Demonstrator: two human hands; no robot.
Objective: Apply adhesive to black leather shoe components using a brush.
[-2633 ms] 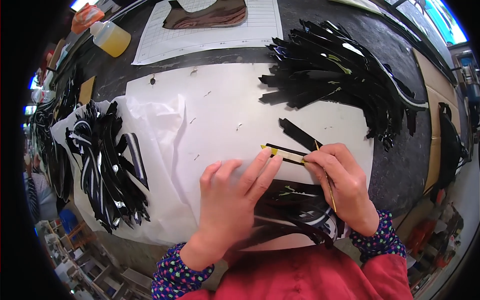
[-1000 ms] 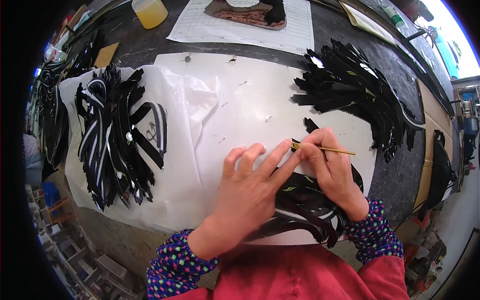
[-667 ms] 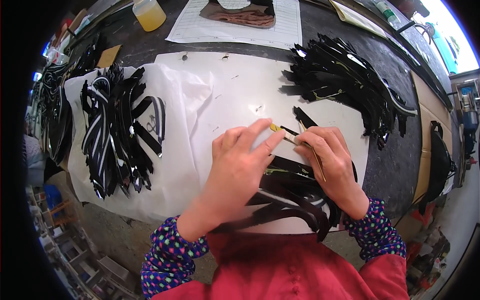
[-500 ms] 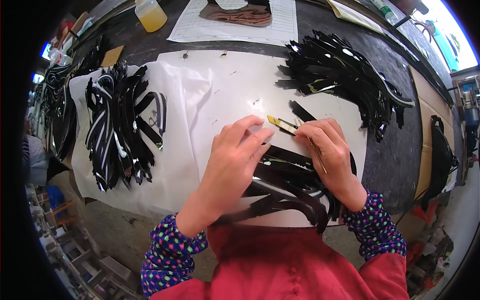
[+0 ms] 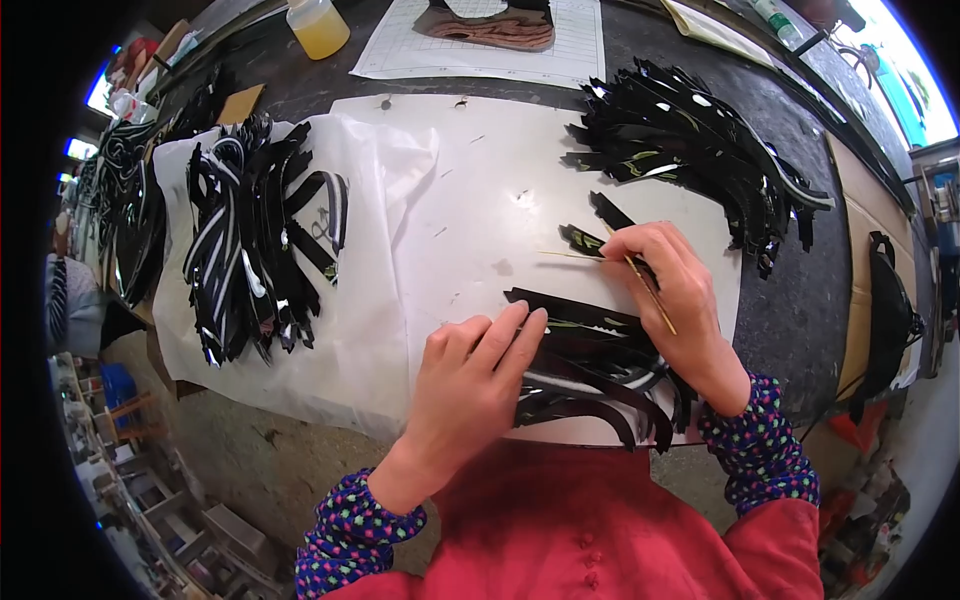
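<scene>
My left hand lies over the near pile, fingers stretched out, fingertips touching the left end of a straight black strip. Below that strip are several black and grey curved strips, partly under my hand. My right hand is closed on a thin brownish stick. A fine pale stick juts left from its fingertips; whether both are one tool I cannot tell. Beside those fingertips, a short black strip end with yellow-green marks and another black strip end rest on the white board.
A bundle of black and grey strips lies on white sheeting at the left. Another black bundle is at the far right. Beyond stand a bottle of yellow liquid and a gridded paper bearing a brown piece.
My left hand has moved down from the yellow-tipped piece to the near strips. My right hand has shifted slightly right and up, still gripping the stick. The view has shifted a little.
</scene>
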